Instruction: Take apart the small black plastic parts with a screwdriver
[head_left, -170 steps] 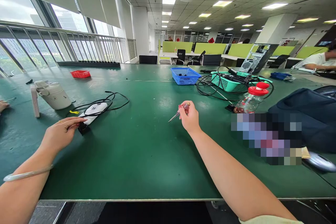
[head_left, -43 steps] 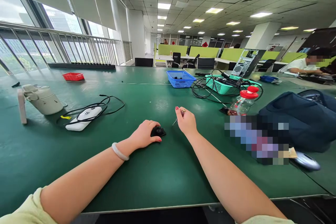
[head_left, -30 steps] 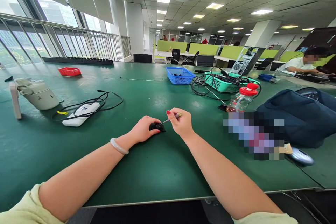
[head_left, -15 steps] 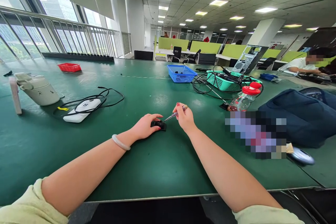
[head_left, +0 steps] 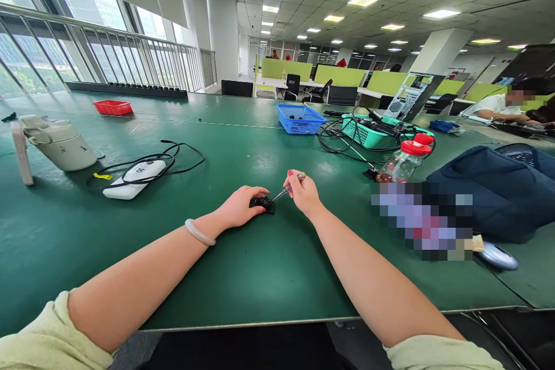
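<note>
On the green tabletop (head_left: 260,272), my left hand (head_left: 240,206) grips a small black plastic part (head_left: 262,203) between thumb and fingers, holding it down against the surface. What kind of part it is I cannot make out. My right hand (head_left: 304,192) is closed around a thin screwdriver (head_left: 284,191) with a clear handle. The screwdriver slants down to the left, and its tip meets the right end of the black part. Whether a screw sits under the tip is too small to tell.
To the left lie a white power bank (head_left: 136,178) with a black cable and a tilted cream cup (head_left: 60,141). Farther back are red (head_left: 113,107), blue (head_left: 300,120) and green baskets (head_left: 368,136). A red-lidded jar (head_left: 403,163) and dark blue bag (head_left: 485,193) stand right; a person sits beyond.
Both hands stay at the same place on the black part. The screwdriver keeps its slant with its tip at the part's right end; the view has shifted slightly.
</note>
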{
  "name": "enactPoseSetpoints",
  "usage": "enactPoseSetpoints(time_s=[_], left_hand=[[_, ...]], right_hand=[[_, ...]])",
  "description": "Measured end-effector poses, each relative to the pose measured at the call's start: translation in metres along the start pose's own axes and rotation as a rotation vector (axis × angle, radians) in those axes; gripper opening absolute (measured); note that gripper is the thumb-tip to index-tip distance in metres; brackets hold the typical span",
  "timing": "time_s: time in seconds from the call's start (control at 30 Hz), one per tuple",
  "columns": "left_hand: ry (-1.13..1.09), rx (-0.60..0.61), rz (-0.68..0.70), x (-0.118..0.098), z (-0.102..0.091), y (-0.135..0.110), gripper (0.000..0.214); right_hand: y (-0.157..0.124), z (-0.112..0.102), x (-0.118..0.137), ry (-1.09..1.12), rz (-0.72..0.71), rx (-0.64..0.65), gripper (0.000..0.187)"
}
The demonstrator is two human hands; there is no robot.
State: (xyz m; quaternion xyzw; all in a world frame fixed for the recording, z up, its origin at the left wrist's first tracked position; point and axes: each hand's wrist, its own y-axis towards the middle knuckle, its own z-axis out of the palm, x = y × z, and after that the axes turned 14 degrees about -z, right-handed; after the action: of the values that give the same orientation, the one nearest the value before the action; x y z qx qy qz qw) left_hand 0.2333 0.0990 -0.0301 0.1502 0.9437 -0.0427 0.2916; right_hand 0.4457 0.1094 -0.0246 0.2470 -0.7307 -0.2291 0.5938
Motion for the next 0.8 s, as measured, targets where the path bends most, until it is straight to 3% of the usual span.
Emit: enactPoseSetpoints(time_s=[0.2,0.4,0.57,0.8], left_hand=[[0.023,0.006,0.031,-0.0016,-0.0013,-0.0007,0.041],[0.048,0.008,0.023,-0.0047,-0.0028,-0.0015,0.038],[0.051,0.012,0.024,-0.0058,-0.0038,-0.0023,0.036],[0.028,0.005,0.039,-0.0039,-0.003,-0.0013,0.037]], right_hand=[[0.0014,0.0003,0.0052,0.085,0.022,-0.158,0.067],[0.001,0.0004,0.0023,0.064,0.013,-0.087,0.068],[0.0016,-0.0009,0.0017,0.081,0.023,-0.141,0.067],[0.0006,-0.001,0.0042,0.075,0.043,-0.122,0.064]])
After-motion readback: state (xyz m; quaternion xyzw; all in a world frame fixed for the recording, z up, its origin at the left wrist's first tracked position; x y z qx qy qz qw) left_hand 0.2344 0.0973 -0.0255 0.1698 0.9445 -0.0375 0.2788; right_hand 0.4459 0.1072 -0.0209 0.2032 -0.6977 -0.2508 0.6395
